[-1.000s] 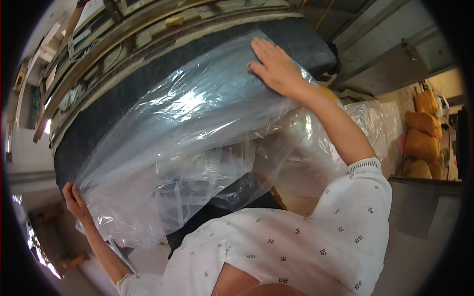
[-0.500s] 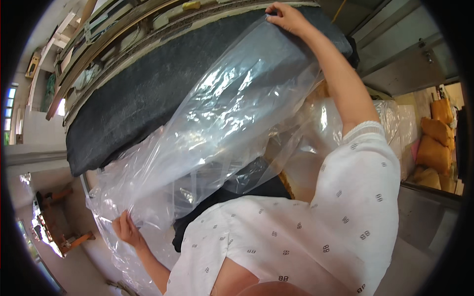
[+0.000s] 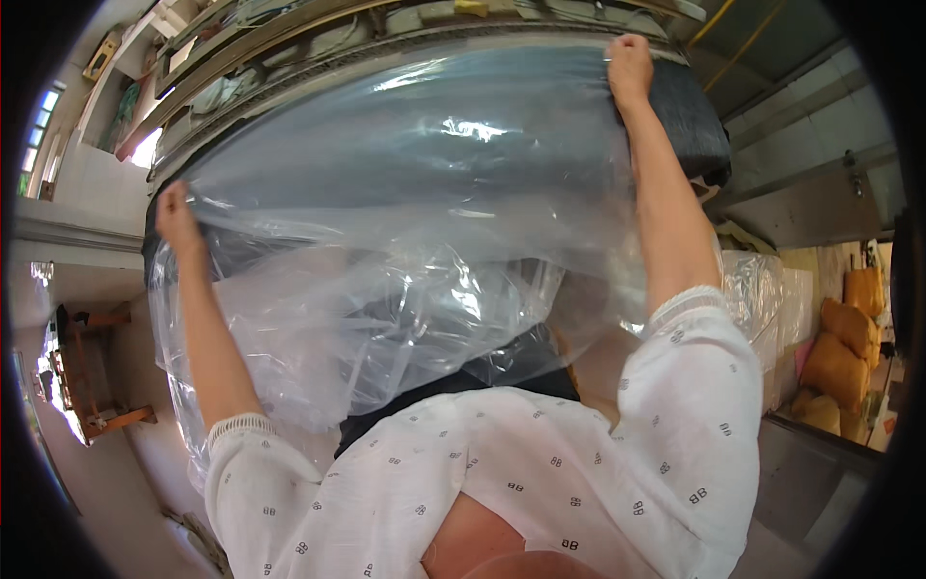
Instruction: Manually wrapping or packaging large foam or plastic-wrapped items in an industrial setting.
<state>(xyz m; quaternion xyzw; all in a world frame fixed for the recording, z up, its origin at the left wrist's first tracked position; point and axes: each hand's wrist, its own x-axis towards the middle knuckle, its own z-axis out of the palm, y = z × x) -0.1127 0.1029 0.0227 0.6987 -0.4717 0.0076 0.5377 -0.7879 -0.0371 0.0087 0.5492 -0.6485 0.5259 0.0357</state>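
Note:
A large clear plastic sheet [image 3: 415, 207] stretches between my two hands, over a dark padded surface [image 3: 690, 130] that runs across the far side. My left hand [image 3: 177, 217] is closed on the sheet's edge at the left end, slightly blurred. At the far right my right hand [image 3: 629, 69] pinches the other end of the same edge. Between them the upper part of the sheet is fairly taut and shiny. Its lower part hangs in crumpled folds toward my body, and dark cloth shows through it near my waist.
Behind the padded surface runs a long machine frame with rails [image 3: 318, 39] and a small yellow block [image 3: 471, 9] on it. Orange-brown cushion-like bundles [image 3: 844, 357] are stacked at the right, near more clear plastic [image 3: 757, 299]. A wooden-framed stand [image 3: 92, 372] is at the left.
My left hand has moved up and away from me, from low left to the padded surface's left end. My right hand has shifted right. The sheet is spread wider.

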